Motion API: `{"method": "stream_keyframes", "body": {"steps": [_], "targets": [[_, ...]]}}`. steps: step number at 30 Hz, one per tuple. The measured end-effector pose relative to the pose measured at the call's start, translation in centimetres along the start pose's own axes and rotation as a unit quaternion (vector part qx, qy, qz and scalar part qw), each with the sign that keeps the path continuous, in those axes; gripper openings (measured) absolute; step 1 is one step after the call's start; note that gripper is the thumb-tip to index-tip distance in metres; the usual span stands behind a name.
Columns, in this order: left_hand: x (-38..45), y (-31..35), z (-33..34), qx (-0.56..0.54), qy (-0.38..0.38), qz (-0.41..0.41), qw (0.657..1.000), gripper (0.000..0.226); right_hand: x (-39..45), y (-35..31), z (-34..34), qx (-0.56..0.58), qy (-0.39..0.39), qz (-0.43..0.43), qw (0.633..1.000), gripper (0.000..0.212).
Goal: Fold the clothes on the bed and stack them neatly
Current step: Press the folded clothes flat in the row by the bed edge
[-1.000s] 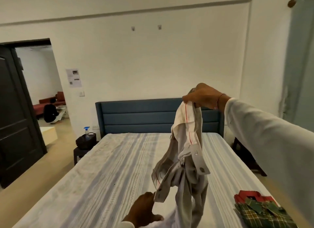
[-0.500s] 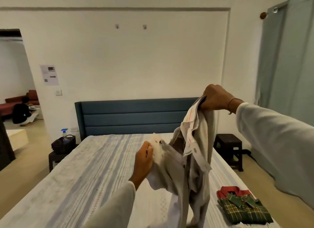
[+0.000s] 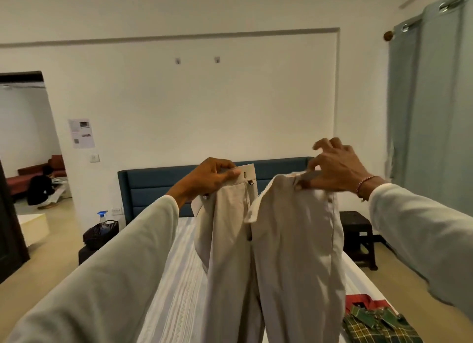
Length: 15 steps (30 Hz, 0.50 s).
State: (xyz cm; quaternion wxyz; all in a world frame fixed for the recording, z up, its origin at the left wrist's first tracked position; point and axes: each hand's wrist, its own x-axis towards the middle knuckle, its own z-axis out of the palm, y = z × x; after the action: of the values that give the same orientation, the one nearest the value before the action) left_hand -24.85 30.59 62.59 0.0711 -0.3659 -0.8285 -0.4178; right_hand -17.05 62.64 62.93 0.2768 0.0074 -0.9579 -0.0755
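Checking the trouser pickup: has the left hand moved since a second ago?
Yes. The left hand rose from low over the bed to headboard height, gripping the trousers.

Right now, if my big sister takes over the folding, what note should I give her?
Left hand: grips one end of the waistband of the beige trousers.
Right hand: pinches the other end.
The trousers hang in the air above the bed, not folded.
Done: a green plaid shirt folded on a red one at the bed's right edge.
Left: fold the trousers and stack them there.
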Motion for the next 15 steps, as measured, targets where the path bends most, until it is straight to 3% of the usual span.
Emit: {"method": "stream_keyframes", "body": {"steps": [3, 4, 6, 9, 11, 15], "targets": [[-0.1, 0.7, 1.2, 0.022, -0.021, 0.001, 1.000, 0.022, -3.4, -4.8, 4.6, 0.106, -0.081, -0.186, 0.973, 0.071], [-0.2, 0.6, 2.0, 0.032, -0.030, -0.001, 0.999, 0.022, -4.6, -6.6, 6.4, 0.147, -0.107, -0.215, 0.960, 0.054], [-0.6, 0.3, 3.3, 0.054, -0.042, -0.005, 0.998, 0.021, -6.2, -9.0, 9.0, 0.241, -0.121, -0.200, 0.942, 0.030], [-1.0, -0.8, 4.9, 0.068, -0.031, -0.030, 0.997, 0.022, -6.6, -10.5, 8.7, 0.365, -0.103, -0.153, 0.912, 0.027], [-1.5, -0.8, 5.7, 0.067, -0.014, -0.073, 0.995, 0.034, -5.8, -10.6, 7.7, 0.364, -0.069, -0.172, 0.913, 0.025], [-2.5, 0.2, 6.2, -0.024, -0.031, -0.166, 0.985, 0.042, -4.6, -10.0, 6.2, 0.235, -0.004, -0.256, 0.938, 0.030]]}}
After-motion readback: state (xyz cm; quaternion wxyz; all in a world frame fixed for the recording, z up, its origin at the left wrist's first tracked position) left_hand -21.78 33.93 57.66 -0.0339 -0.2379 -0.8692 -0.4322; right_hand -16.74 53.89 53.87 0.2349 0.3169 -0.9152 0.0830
